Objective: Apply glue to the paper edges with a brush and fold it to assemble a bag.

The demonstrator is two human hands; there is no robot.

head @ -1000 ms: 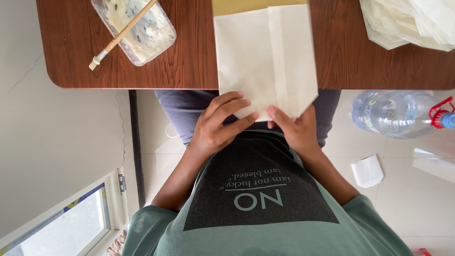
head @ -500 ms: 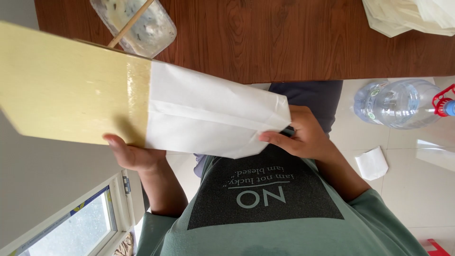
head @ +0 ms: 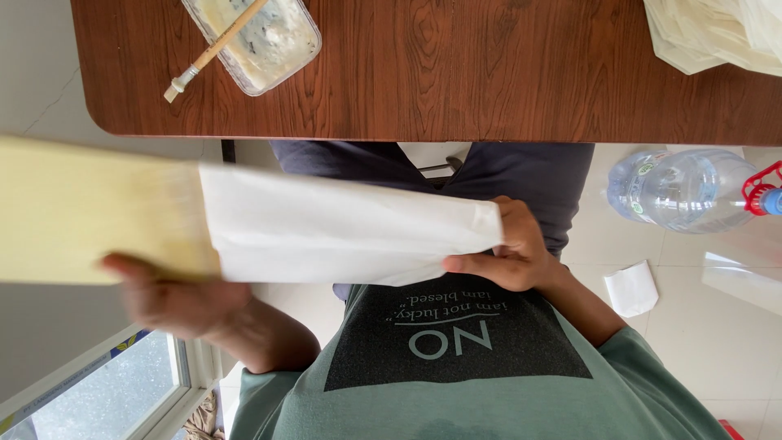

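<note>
Head view, upside down: the long flat paper bag, yellow at one end and white at the other, hangs level just off the brown wooden table. Left hand supports it underneath, right hand pinches the white end so it stays flat.

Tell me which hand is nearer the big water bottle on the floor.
Right. The right hand pinches the white end of the paper, on the side of the water bottle; the left hand grips the yellow end, far across.
</note>
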